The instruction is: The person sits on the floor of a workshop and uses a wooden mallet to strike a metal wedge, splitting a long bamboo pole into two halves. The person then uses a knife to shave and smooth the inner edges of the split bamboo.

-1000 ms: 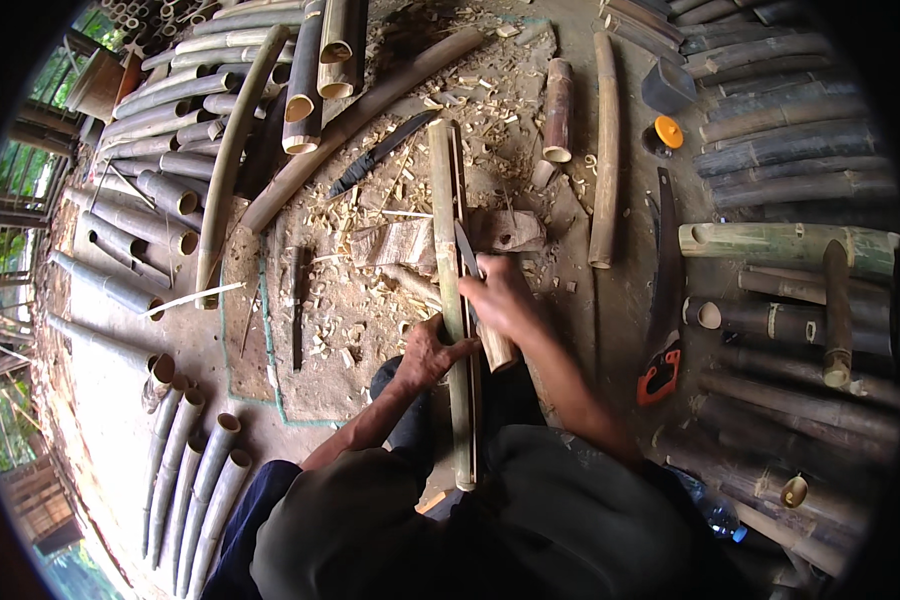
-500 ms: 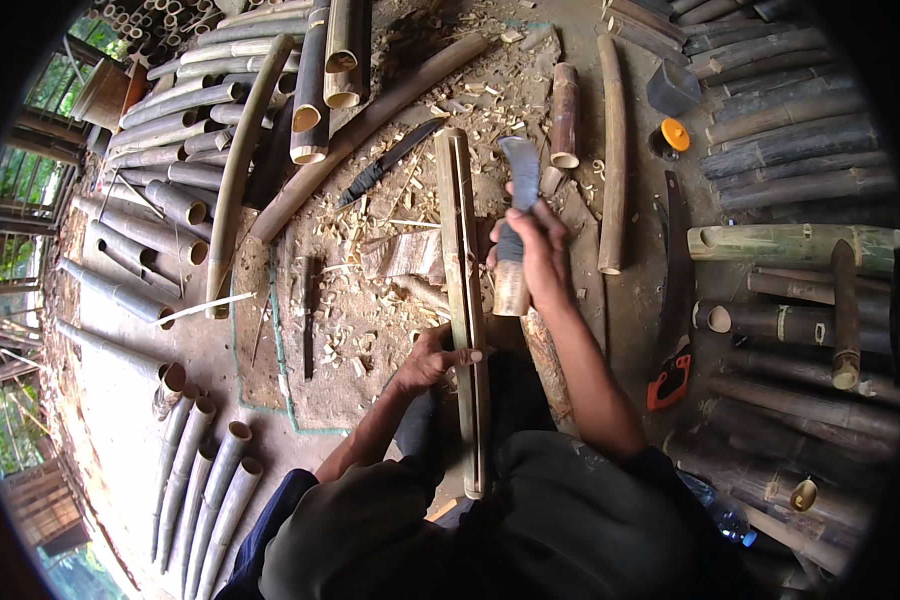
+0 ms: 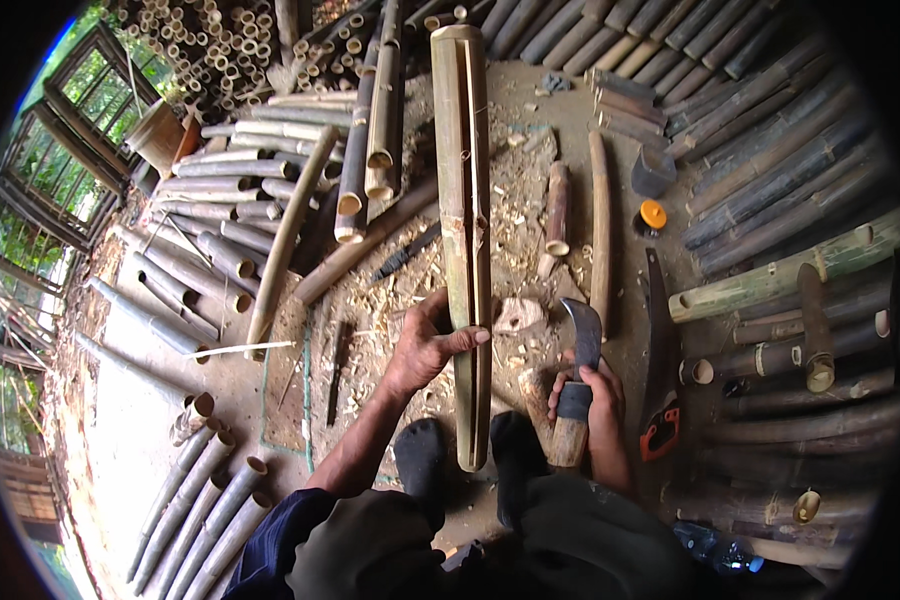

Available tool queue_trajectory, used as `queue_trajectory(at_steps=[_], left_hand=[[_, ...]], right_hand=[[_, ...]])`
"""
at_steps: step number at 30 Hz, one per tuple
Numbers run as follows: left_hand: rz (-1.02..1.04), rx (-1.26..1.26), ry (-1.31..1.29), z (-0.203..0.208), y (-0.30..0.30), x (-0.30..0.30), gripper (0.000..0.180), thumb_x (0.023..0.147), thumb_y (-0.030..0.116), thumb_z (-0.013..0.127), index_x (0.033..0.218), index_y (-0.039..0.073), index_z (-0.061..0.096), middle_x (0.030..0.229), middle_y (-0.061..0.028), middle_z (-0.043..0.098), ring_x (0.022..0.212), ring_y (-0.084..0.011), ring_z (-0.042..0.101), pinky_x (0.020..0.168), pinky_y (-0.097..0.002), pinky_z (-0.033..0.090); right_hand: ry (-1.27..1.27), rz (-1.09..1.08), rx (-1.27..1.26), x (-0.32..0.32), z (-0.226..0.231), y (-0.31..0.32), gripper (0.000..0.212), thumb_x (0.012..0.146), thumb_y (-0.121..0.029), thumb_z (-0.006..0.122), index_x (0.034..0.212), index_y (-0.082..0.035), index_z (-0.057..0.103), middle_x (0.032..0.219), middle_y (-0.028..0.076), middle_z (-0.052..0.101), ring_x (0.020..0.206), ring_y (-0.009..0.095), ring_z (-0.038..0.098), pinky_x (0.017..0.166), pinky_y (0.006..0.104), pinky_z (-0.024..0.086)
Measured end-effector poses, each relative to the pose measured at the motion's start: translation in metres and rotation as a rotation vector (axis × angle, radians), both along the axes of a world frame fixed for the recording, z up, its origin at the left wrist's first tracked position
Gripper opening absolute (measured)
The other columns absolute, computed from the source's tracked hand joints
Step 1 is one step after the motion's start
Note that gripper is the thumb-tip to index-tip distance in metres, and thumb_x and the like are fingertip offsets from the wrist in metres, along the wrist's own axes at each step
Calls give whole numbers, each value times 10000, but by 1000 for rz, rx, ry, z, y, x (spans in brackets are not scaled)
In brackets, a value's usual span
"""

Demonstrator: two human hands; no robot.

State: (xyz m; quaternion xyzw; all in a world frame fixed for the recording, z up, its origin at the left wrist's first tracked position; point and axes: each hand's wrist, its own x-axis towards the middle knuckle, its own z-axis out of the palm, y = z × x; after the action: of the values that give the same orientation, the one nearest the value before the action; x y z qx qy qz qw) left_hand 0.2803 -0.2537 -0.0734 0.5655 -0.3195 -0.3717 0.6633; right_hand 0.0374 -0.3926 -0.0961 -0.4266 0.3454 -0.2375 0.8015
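Note:
My left hand [image 3: 425, 350] grips a bamboo tube [image 3: 457, 130] with a long lengthwise slot, its thumb lying across the slotted side. The tube stands nearly upright in front of me, its lower end above my dark-socked feet [image 3: 420, 455]. Lower and to the right, my right hand [image 3: 604, 405] is closed around a hooked knife [image 3: 584, 335]. The blade points up and curves left; a dark wrap covers the upper part of its wooden handle [image 3: 569, 441]. The knife is apart from the tube. A pale piece of wood [image 3: 520, 315] lies behind the tube.
Wood chips litter the mat [image 3: 370, 345]. Another dark-handled blade [image 3: 406, 257] lies there. To the right are a saw [image 3: 660, 345] with an orange handle, an orange-lidded jar [image 3: 652, 216] and a grey container [image 3: 654, 170]. Bamboo poles [image 3: 230, 185] are stacked on both sides.
The bamboo tube has been raised, with my left hand still around it. My right hand has lowered the knife down and to the right, away from the tube. The view has tilted upward.

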Motion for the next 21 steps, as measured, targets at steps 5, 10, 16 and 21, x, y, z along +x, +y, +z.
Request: queue_trajectory(at_steps=[5,10,16,21], left_hand=[[37,-67,-121,48,2,-12,649,822,167,889,1348,-29,564,1167,-116,714,1096,-192,672,1000,-367,533],[13,-122,-130,26,15,-22,654,807,77,875,1366,-8,546,1167,-69,677,1105,-168,632,997,-361,526],[61,-144,-235,48,36,8,1249,687,500,935,1605,12,242,1576,-233,403,1431,-347,437,1176,-512,390],[-72,-441,-188,208,2,66,910,1013,740,338,1612,59,263,1590,-204,419,1421,-309,439,1180,-518,299]], right_hand=[[-50,23,-125,-13,36,-4,399,986,-210,486,1302,26,552,795,162,636,596,249,656,524,372,572],[-19,42,-229,-31,70,-1,347,985,-196,518,1242,32,568,763,163,673,608,234,678,540,354,576],[-106,188,-517,-32,106,10,307,1025,-186,510,1230,36,564,781,162,667,624,206,660,591,331,553],[-184,329,-596,-23,149,26,315,1038,-207,511,1243,28,562,779,145,667,633,190,655,608,317,543]])
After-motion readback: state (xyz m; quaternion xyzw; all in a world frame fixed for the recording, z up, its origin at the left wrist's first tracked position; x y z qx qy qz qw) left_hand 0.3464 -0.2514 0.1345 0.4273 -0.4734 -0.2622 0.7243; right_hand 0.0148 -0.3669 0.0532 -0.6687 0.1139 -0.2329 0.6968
